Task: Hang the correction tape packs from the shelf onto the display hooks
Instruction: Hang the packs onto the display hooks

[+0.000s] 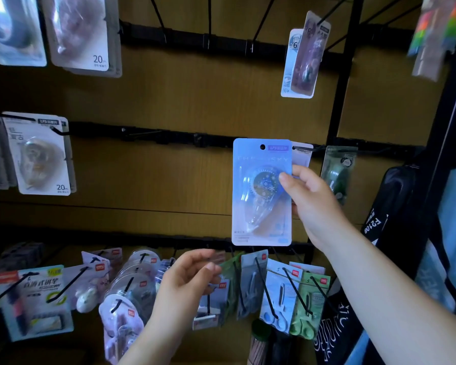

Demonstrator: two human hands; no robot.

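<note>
Before the hooks, right hand (309, 198) fingers grip a blue pack (261, 192); left hand (187, 283) loosely curled, empty.

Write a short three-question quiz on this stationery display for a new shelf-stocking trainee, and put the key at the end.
1. True or false: the right hand holds the light blue carded correction tape pack by its right edge.
2. The round hanging hole near the top of that pack is: A) threaded on a black wire hook, B) free, with no hook through it, C) covered by a thumb.
3. Fill in: the left hand is low, in front of the bottom row of hanging packs, and holds ______.

Key: 1 true; 2 B; 3 nothing.
</note>
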